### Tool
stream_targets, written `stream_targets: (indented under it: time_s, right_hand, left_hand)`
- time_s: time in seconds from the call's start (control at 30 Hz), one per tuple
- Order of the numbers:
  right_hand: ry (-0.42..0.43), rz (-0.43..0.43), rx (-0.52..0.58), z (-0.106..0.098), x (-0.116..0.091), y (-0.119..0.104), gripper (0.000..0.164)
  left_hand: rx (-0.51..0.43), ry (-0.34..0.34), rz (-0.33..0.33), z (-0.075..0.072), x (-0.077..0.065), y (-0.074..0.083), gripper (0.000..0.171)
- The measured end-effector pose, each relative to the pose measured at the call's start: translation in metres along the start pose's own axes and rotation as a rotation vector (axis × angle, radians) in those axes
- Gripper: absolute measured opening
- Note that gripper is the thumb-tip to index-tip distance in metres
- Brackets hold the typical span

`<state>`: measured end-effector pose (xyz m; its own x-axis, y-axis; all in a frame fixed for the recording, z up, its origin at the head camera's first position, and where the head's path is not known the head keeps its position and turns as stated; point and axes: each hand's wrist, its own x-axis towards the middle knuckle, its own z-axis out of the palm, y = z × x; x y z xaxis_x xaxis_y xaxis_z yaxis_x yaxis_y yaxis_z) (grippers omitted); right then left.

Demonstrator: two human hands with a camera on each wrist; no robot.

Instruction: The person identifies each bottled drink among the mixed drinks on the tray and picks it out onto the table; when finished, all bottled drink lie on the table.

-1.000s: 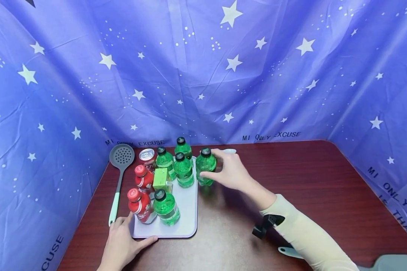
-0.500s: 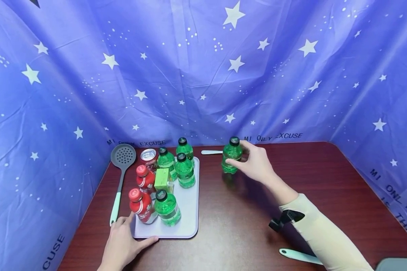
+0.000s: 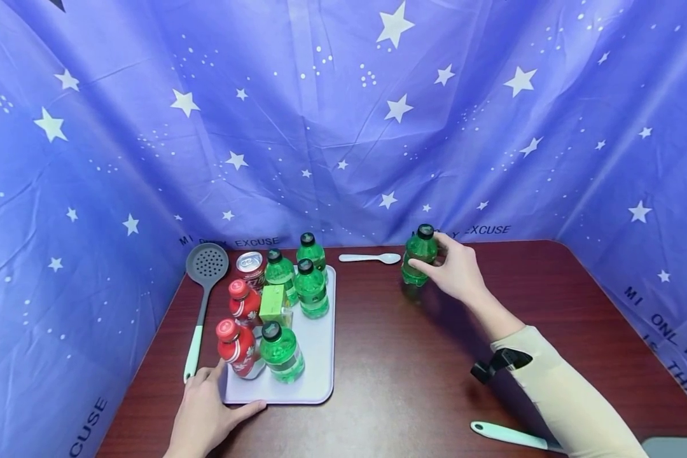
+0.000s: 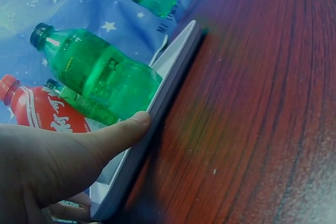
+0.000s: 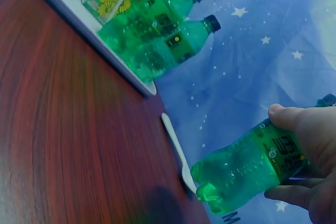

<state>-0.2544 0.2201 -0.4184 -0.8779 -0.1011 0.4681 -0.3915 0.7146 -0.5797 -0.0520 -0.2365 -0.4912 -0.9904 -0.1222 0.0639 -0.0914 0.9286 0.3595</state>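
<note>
My right hand (image 3: pixel 460 270) grips a green plastic soda bottle (image 3: pixel 418 259) with a black cap, thumb on one side and fingers on the other. The bottle is upright over the back of the table, right of the tray. In the right wrist view its ridged base (image 5: pixel 210 190) shows beside the spoon's bowl. My left hand (image 3: pixel 203 410) holds the near left corner of the white tray (image 3: pixel 317 375), its thumb (image 4: pixel 137 121) on the front rim and its fingers at the left side. Several green bottles (image 3: pixel 312 296), two red bottles (image 3: pixel 237 348) and a green drink carton (image 3: pixel 272 304) stand on the tray.
A red can (image 3: pixel 250 267) stands at the tray's back left. Left of the tray lies a grey skimmer (image 3: pixel 207 262) with a mint handle. A white spoon (image 3: pixel 372 257) lies at the back, a mint-handled utensil (image 3: pixel 506 434) at the front right. A starry curtain (image 3: pixel 343 127) surrounds the table.
My right hand has carried the green bottle from the tray's right edge further right and back, past the white spoon. My left hand has stayed at the tray's corner.
</note>
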Motion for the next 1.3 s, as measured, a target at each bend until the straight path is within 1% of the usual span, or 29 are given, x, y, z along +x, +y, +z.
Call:
stream_targets:
  time_s: [0.07, 0.17, 0.33, 0.57, 0.8, 1.3]
  right_hand:
    - [0.001, 0.010, -0.016, -0.001, 0.000, 0.004, 0.056]
    - [0.004, 0.023, -0.032, -0.003, 0.001, 0.009, 0.058]
    - [0.006, 0.060, -0.044, -0.004, 0.000, 0.019, 0.061]
    - [0.012, 0.089, -0.062, -0.002, -0.001, 0.029, 0.059]
    - [0.004, 0.108, -0.072, 0.001, -0.001, 0.034, 0.059]
    - [-0.001, 0.126, -0.095, 0.006, -0.002, 0.042, 0.062]
  left_hand:
    - [-0.004, 0.010, 0.008, 0.000, 0.000, 0.000, 0.123]
    - [-0.005, 0.009, 0.000, 0.000, -0.001, 0.000, 0.123]
    - [-0.001, -0.021, -0.029, 0.000, 0.000, 0.001, 0.125]
    - [0.003, -0.038, -0.046, -0.001, 0.001, 0.002, 0.127]
    - [-0.003, -0.027, -0.047, -0.001, 0.001, 0.001, 0.128]
    - [0.012, -0.033, -0.052, 0.000, 0.002, 0.001, 0.128]
